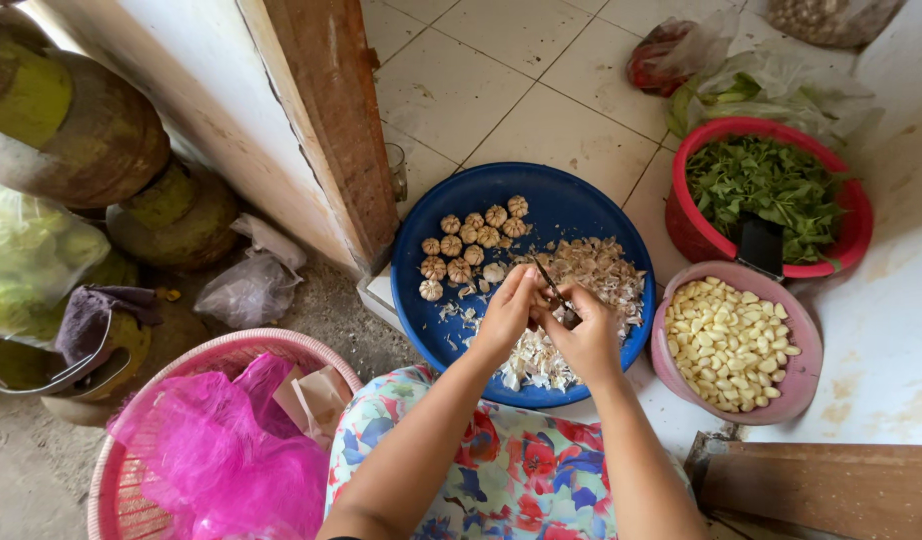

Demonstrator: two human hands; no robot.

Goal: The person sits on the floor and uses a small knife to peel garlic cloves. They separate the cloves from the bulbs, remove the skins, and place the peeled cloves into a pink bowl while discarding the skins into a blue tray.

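Tiled floor; left hand (508,312) and right hand (588,335) pinch a garlic clove (537,318) over round blue tray (581,205).

Two bare hands meet, fingers pinched, over the near half of the blue basin (581,205).

Both forearms rise from the bottom edge and converge toward the basin's near rim, elbows out of view, wrists nearly straight. The left hand (504,315) sits left of the basin's centre, back of the hand up, fingers curled and bunched toward the right hand, thumb tip pressed to the fingertips. The right hand (587,338) lies just beside it, slightly nearer the basin's rim, knuckles up, fingers folded in a closed grip around a small dark knife (555,292) whose thin blade points away toward the basin's centre. The two hands touch at the fingertips.
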